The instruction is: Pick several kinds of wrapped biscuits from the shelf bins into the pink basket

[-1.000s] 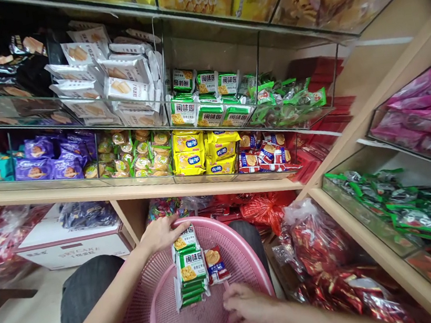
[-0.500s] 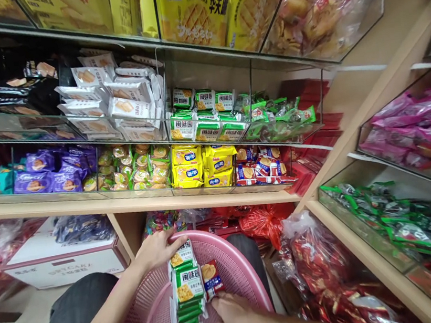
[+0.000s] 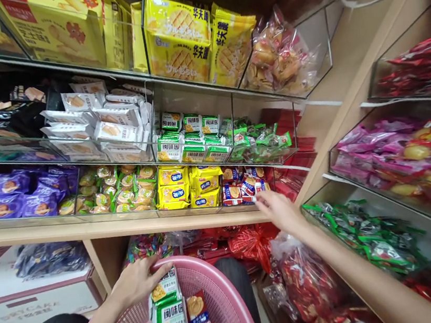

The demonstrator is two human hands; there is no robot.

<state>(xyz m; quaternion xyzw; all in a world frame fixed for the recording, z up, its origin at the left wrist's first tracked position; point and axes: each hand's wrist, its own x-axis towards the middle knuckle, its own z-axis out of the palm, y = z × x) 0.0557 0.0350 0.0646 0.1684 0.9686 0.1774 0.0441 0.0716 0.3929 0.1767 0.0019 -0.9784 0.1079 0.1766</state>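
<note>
A pink plastic basket (image 3: 240, 306) stands between my knees. My left hand (image 3: 136, 282) grips its rim at the far left, the thumb lying over the inner edge beside the packets. Inside, green-and-white biscuit packets (image 3: 169, 321) lie in an overlapping row. One red-and-blue biscuit packet (image 3: 198, 314) rests against the basket wall to their right. My right hand (image 3: 279, 208) is raised to the lower shelf, fingers stretched out and nothing seen in them. Its fingertips are at the front edge of the compartment of small red-and-blue biscuit packets (image 3: 242, 185).
Left of that compartment sit yellow packets (image 3: 173, 188) and purple packets (image 3: 25, 194). Green-and-white packets (image 3: 193, 146) fill a bin above. A wooden shelf edge (image 3: 128, 226) runs over the basket. Bagged red sweets (image 3: 306, 282) stand on the right, a white carton (image 3: 39, 301) on the left.
My right hand has left the red-and-blue packet in the basket and risen to the lower shelf on the right. My left hand stays on the rim. The view has shifted.
</note>
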